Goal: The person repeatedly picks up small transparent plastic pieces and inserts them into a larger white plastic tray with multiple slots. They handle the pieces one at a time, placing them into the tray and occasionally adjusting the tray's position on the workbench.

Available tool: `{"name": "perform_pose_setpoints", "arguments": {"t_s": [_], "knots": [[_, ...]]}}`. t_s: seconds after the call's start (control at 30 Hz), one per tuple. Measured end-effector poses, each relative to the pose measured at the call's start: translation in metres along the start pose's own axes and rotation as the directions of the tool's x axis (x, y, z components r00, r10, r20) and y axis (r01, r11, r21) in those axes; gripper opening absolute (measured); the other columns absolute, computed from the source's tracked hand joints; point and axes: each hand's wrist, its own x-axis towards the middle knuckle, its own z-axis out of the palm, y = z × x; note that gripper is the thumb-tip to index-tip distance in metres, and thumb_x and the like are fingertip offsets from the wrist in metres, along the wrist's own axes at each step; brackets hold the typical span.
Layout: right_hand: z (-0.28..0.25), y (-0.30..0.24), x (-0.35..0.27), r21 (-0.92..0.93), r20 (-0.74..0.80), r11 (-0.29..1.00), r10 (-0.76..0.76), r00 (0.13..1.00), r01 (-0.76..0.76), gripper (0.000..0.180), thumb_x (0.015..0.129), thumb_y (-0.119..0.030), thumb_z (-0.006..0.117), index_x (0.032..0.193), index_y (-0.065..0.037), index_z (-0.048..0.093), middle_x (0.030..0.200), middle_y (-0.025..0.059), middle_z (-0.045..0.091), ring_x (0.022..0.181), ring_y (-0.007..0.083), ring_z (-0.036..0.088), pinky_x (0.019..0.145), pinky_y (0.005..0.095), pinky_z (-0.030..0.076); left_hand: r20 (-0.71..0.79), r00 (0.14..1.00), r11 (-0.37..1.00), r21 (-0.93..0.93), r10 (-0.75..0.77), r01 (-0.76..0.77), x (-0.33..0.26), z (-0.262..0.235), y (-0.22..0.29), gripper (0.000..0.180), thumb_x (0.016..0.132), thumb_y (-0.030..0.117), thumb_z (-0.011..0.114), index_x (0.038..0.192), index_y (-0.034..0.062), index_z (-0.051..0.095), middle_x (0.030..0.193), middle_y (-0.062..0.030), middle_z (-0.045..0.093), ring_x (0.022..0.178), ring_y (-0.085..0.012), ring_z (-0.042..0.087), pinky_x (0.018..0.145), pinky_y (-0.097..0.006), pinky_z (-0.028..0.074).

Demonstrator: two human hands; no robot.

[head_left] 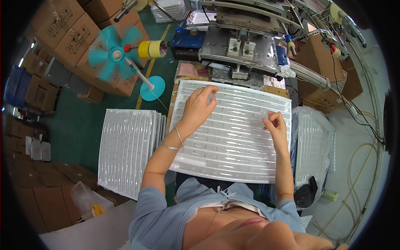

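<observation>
A wide white ribbed panel (pixel 233 137), glossy with lengthwise strips and small dark marks, lies across the bench in front of me. My left hand (pixel 201 106) is over its upper left part, fingers curled toward the thumb. Something clear may be between them, too faint to name. Above the panel's right side, my right hand (pixel 276 123) is closed in a pinch. A small see-through bit seems to show at its fingertips, and I cannot make out what it is. A silver bracelet (pixel 174 143) circles my left wrist.
Beyond the panel stands a metal machine (pixel 239 50). To the left are stacked similar panels (pixel 127 146), a turquoise fan (pixel 116 54) with blurred blades and cardboard boxes (pixel 68 35). Plastic-wrapped panels (pixel 310 146) stand on the right; a black bag (pixel 307 193) hangs near them.
</observation>
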Motion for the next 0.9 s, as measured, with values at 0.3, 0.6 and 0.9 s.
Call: {"name": "perform_pose_setpoints", "arguments": {"t_s": [0.3,0.6,0.9], "knots": [[-0.031,-0.023,0.045,-0.01,-0.153,0.994,-0.105,0.983,0.105,0.012,0.084,-0.007,0.061,0.089,-0.005,0.05,0.098,0.0059,0.056,0.078,0.0071,0.055,0.061,0.0227,0.049,-0.248,0.91,0.891,0.401,0.332,-0.215,0.097,0.018,0.029,0.027,0.078,0.004,0.053,0.104,0.0076,0.062,0.098,-0.0149,0.062,0.089,-0.0299,0.059,0.075,-0.039,0.049],[0.001,-0.073,0.117,-0.518,-0.221,0.76,-0.561,0.797,0.392,0.018,0.082,-0.015,0.067,0.091,-0.003,0.057,0.085,0.005,0.059,0.073,0.0125,0.059,0.06,0.0248,0.049,0.239,0.958,0.538,0.792,0.159,-0.287,0.205,0.043,0.063,0.026,0.072,0.009,0.058,0.096,0.0114,0.067,0.084,-0.0085,0.063,0.082,-0.0274,0.06,0.064,-0.036,0.051],[0.054,-0.103,0.203,-0.904,0.121,0.136,-0.828,0.548,0.406,0.017,0.079,-0.026,0.065,0.082,-0.01,0.06,0.079,0.0094,0.059,0.069,0.0294,0.059,0.059,0.0407,0.046,-0.021,0.969,0.967,0.077,0.246,-0.244,0.073,-0.018,0.031,0.024,0.08,0.009,0.062,0.103,0.0091,0.065,0.078,-0.006,0.059,0.072,-0.0198,0.056,0.064,-0.029,0.046]]}}
